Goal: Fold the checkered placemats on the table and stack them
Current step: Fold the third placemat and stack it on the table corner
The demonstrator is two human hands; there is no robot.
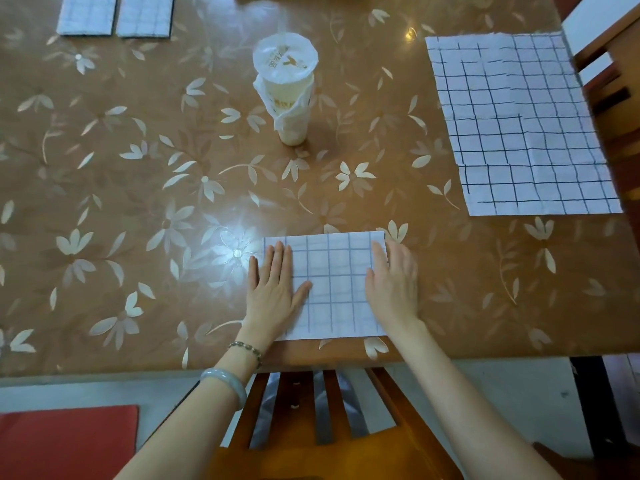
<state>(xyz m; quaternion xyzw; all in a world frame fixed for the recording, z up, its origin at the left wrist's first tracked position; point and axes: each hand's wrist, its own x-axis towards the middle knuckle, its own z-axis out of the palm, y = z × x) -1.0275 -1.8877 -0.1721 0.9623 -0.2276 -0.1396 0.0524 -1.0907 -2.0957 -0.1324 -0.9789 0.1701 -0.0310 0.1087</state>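
Palms press flat with straight fingers: left hand (273, 289) on the 9 o'clock side of the folded placemat (329, 285), right hand (393, 282) on its 3 o'clock side, at the table's (138, 202) near edge. The finished pair (86, 15) lies well away at 11 o'clock, nearer the left hand, and is probably where this one goes.

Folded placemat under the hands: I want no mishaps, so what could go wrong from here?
The folded placemat lies by the near table edge; with left hand and right hand flat on it, a pull could slide it off. The tall cup stands mid-table beyond it, so a reach toward the far folded placemats might tip it.
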